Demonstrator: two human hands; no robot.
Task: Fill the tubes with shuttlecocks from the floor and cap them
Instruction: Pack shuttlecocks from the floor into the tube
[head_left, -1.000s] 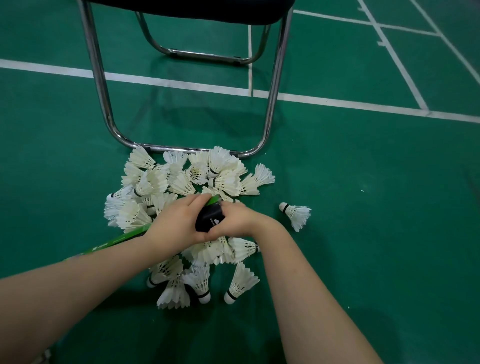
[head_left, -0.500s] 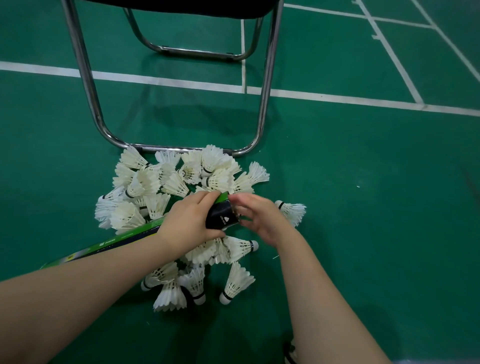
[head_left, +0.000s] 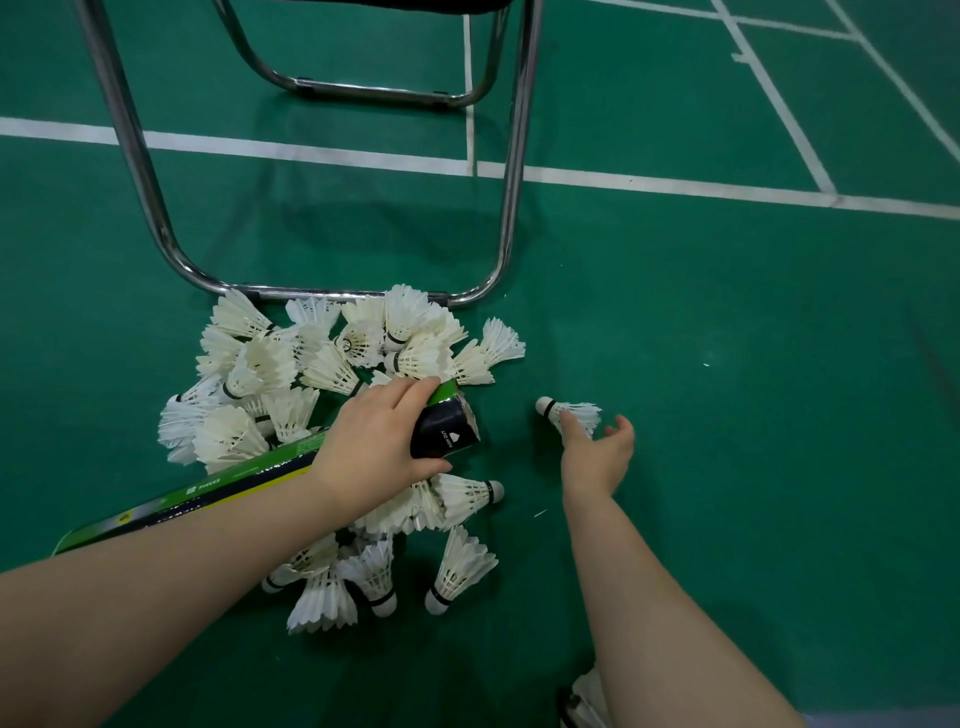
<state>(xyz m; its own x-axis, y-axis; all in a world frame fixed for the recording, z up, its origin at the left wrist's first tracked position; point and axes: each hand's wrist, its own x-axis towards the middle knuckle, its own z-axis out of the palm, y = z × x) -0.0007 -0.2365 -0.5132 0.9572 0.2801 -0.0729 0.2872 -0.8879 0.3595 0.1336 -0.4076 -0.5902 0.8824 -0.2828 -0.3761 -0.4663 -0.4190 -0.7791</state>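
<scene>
The right hand (head_left: 597, 452) has left the mouth of the tube (head_left: 447, 431), where it was busy half a second ago, and now reaches to the lone shuttlecock (head_left: 576, 413) on the floor (head_left: 727, 364) right of centre. Its fingers (head_left: 569, 427) are spread and loose, the forefinger touching the feathers and nothing held yet, so I judge the next pick-up for loading is beginning. The left hand (head_left: 374, 447) keeps its fingers wrapped round the tube's dark end at mid-frame, above the pile of shuttlecocks (head_left: 322, 358) by the chair (head_left: 511, 156), which lies as before.

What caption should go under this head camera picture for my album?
Left hand grips the tube while right hand reaches for a lone shuttlecock beside the pile.
</scene>
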